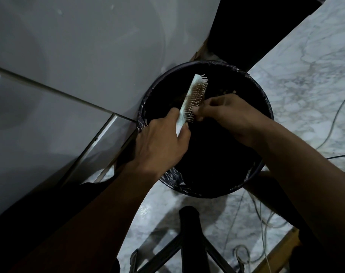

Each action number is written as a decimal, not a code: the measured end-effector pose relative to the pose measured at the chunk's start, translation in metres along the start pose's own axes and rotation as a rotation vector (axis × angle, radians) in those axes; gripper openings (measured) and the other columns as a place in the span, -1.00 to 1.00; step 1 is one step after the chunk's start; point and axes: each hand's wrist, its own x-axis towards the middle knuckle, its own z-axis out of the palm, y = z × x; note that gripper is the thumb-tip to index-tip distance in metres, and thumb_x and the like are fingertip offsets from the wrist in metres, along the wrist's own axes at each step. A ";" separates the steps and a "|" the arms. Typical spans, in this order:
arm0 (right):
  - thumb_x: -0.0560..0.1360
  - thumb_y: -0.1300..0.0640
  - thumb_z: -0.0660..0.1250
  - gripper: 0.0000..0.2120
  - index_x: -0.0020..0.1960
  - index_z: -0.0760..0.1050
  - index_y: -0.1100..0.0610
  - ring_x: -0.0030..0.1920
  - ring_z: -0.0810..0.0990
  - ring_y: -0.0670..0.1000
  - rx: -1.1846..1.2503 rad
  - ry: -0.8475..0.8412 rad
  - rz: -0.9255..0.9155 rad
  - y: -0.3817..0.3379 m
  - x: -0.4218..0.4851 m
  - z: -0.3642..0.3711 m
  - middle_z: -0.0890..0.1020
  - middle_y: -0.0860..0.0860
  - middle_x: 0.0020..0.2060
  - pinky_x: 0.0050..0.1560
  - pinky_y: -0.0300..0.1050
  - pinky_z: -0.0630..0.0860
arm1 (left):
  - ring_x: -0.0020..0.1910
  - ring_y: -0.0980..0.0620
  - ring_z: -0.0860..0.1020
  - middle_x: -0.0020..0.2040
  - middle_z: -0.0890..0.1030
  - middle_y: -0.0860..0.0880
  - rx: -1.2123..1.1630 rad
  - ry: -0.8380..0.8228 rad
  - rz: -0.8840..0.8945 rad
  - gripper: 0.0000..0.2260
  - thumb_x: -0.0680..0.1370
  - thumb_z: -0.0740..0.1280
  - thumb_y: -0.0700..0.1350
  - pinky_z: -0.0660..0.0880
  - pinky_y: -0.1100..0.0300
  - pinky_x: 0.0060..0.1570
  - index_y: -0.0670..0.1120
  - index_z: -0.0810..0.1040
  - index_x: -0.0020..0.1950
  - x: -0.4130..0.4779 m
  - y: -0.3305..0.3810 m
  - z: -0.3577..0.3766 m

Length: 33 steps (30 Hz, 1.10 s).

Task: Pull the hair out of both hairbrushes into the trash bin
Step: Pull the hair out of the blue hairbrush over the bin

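The white plastic hairbrush [193,99] is held by its handle in the left hand [159,142] over the round black-lined trash bin [266,107], its long axis pointing away, while its near bristles are pinched by the right hand [223,113].

The mouth of the trash bin [205,129] is wide and dark, and most of its near and right part lies open from above. The hairbrush [193,99] slants across its far left part, gripped at the handle by the left hand [161,142], while the right hand [225,113] pinches at the bristles over the centre; both forearms cross the near rim. A pale cabinet wall [79,56] stands touching the bin's left side, closing that flank. To the right, the marble floor [309,79] is bare apart from thin cables [333,123]. Near the viewer, dark chair legs [189,239] crowd the floor.
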 end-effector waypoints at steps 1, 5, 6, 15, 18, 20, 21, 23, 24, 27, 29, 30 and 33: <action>0.50 0.06 0.48 -0.64 0.01 0.62 0.39 -0.06 0.72 0.21 0.007 -0.011 0.002 0.001 -0.001 -0.002 0.73 0.25 -0.09 0.12 0.05 0.63 | -0.26 -0.07 0.55 -0.19 0.58 0.04 -0.009 0.002 0.003 -0.84 0.64 0.21 0.11 0.45 0.06 -0.29 0.04 0.40 0.04 0.000 0.000 0.000; 0.49 0.07 0.47 -0.67 -0.03 0.64 0.39 -0.20 0.67 0.13 0.042 -0.061 0.003 0.001 -0.003 -0.003 0.70 0.21 -0.21 -0.02 0.00 0.64 | -0.28 -0.05 0.54 -0.22 0.56 0.05 -0.021 0.006 0.005 -0.85 0.63 0.22 0.10 0.43 0.08 -0.30 0.05 0.37 0.00 0.001 0.000 0.000; 0.50 0.09 0.46 -0.73 -0.10 0.66 0.33 -0.23 0.67 0.10 0.047 -0.069 0.009 0.001 -0.002 -0.004 0.70 0.17 -0.25 -0.08 -0.03 0.65 | -0.27 -0.05 0.55 -0.21 0.57 0.05 -0.028 -0.002 0.004 -0.85 0.63 0.22 0.11 0.47 0.06 -0.29 0.05 0.38 0.00 0.001 0.000 0.000; 0.65 0.16 0.27 -0.74 -0.16 0.56 0.26 -0.25 0.57 0.11 -0.148 -0.119 0.029 0.000 -0.003 -0.002 0.57 0.18 -0.25 -0.04 0.14 0.65 | -0.26 -0.09 0.55 -0.20 0.58 0.03 0.010 -0.012 -0.022 -0.83 0.61 0.22 0.14 0.44 0.06 -0.30 0.05 0.39 0.00 0.003 -0.004 0.001; 0.65 0.13 0.25 -0.76 0.03 0.59 0.29 -0.17 0.71 0.17 -0.450 -0.077 0.063 0.000 -0.001 -0.005 0.67 0.19 -0.09 -0.02 0.21 0.69 | -0.27 -0.10 0.56 -0.21 0.57 0.01 0.026 -0.025 -0.018 -0.82 0.62 0.22 0.13 0.41 0.08 -0.32 0.04 0.37 -0.01 0.003 -0.008 0.003; 0.64 0.13 0.23 -0.78 0.02 0.59 0.26 -0.15 0.73 0.21 -0.585 -0.051 0.074 0.001 0.000 -0.006 0.67 0.20 -0.08 -0.02 0.15 0.68 | -0.25 -0.12 0.57 -0.19 0.58 0.00 0.029 -0.023 -0.015 -0.82 0.63 0.22 0.13 0.45 0.06 -0.31 0.03 0.38 0.00 0.002 -0.009 0.004; 0.63 0.14 0.23 -0.79 0.02 0.59 0.24 -0.11 0.71 0.21 -0.634 -0.031 0.076 0.000 0.000 -0.006 0.66 0.17 -0.09 -0.04 0.06 0.65 | -0.24 -0.13 0.58 -0.18 0.59 -0.01 0.029 -0.022 -0.014 -0.81 0.63 0.22 0.13 0.48 0.04 -0.30 0.03 0.38 0.01 0.002 -0.009 0.005; 0.59 0.14 0.26 -0.82 0.10 0.57 0.17 -0.05 0.64 0.15 -0.681 0.015 0.060 -0.002 -0.001 -0.006 0.65 0.13 -0.04 -0.10 -0.10 0.50 | -0.23 -0.15 0.59 -0.18 0.60 -0.02 0.012 -0.016 -0.009 -0.82 0.63 0.21 0.13 0.52 0.00 -0.28 0.03 0.37 0.01 0.002 -0.009 0.005; 0.56 0.14 0.30 -0.80 0.16 0.54 0.14 -0.05 0.62 0.09 -0.643 0.034 0.044 -0.004 -0.002 -0.004 0.64 0.10 0.00 -0.12 -0.10 0.48 | -0.23 -0.15 0.59 -0.18 0.60 -0.01 -0.006 -0.013 -0.001 -0.82 0.63 0.21 0.14 0.53 -0.01 -0.28 0.05 0.37 -0.01 0.001 -0.008 0.005; 0.50 0.17 0.40 -0.65 0.26 0.47 0.11 -0.04 0.66 0.06 -0.306 0.007 0.036 -0.004 -0.005 0.005 0.66 0.08 0.05 -0.01 0.04 0.64 | -0.22 -0.17 0.61 -0.19 0.61 -0.01 -0.063 -0.018 0.030 -0.82 0.60 0.20 0.16 0.58 -0.10 -0.23 0.06 0.38 -0.01 0.000 -0.005 0.005; 0.46 0.13 0.41 -0.68 0.20 0.58 0.15 -0.02 0.68 0.17 -0.133 -0.047 0.056 -0.004 -0.004 0.006 0.69 0.21 0.08 -0.01 0.17 0.61 | -0.24 -0.15 0.60 -0.21 0.60 0.00 -0.082 -0.015 0.021 -0.85 0.60 0.20 0.13 0.58 -0.11 -0.24 0.07 0.40 -0.01 0.000 -0.005 0.005; 0.44 0.08 0.41 -0.68 0.16 0.63 0.18 -0.05 0.66 0.20 -0.058 -0.057 0.054 -0.005 -0.003 0.005 0.68 0.27 0.10 -0.05 0.18 0.55 | -0.26 -0.14 0.60 -0.22 0.59 0.01 -0.090 -0.010 0.015 -0.85 0.61 0.21 0.12 0.58 -0.10 -0.26 0.06 0.40 -0.01 0.000 -0.005 0.005; 0.46 -0.07 0.42 -0.62 0.07 0.69 0.23 0.02 0.70 0.28 0.100 -0.019 0.045 -0.006 -0.002 0.000 0.72 0.26 0.04 0.09 0.29 0.57 | -0.27 -0.12 0.59 -0.24 0.58 0.02 -0.110 0.004 0.029 -0.84 0.62 0.21 0.13 0.58 -0.10 -0.26 0.06 0.40 -0.02 0.001 -0.006 0.005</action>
